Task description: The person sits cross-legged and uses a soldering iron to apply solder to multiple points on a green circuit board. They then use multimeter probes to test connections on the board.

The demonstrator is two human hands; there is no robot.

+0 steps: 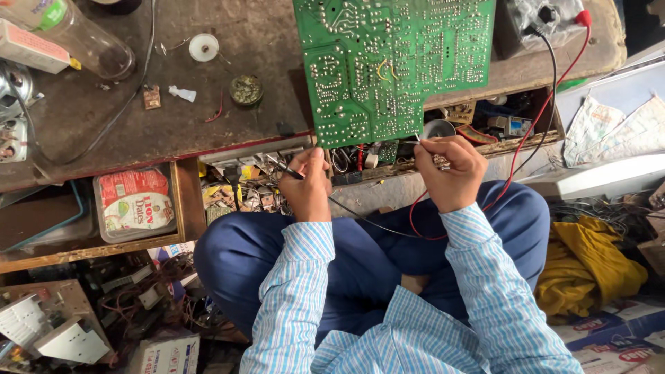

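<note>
A dark, worn workbench (173, 131) is filling the upper part of the view, and a large green circuit board (388, 62) is lying on it solder side up, its lower edge hanging over an open drawer (485, 135) crammed with small parts. The person is sitting cross-legged below it in blue trousers and a striped shirt. Both hands are working just under the board's lower edge. The right hand (450, 173) is pinching a thin probe (420, 140), its tip touching the board's bottom right corner, with a red lead (533, 131) running away to a meter (544, 17) at the top right. The left hand (306, 183) is pinching 1 black probe (280, 166), which is pointing left, clear of the board. A plastic bottle (76, 34) is lying at the top left.
</note>
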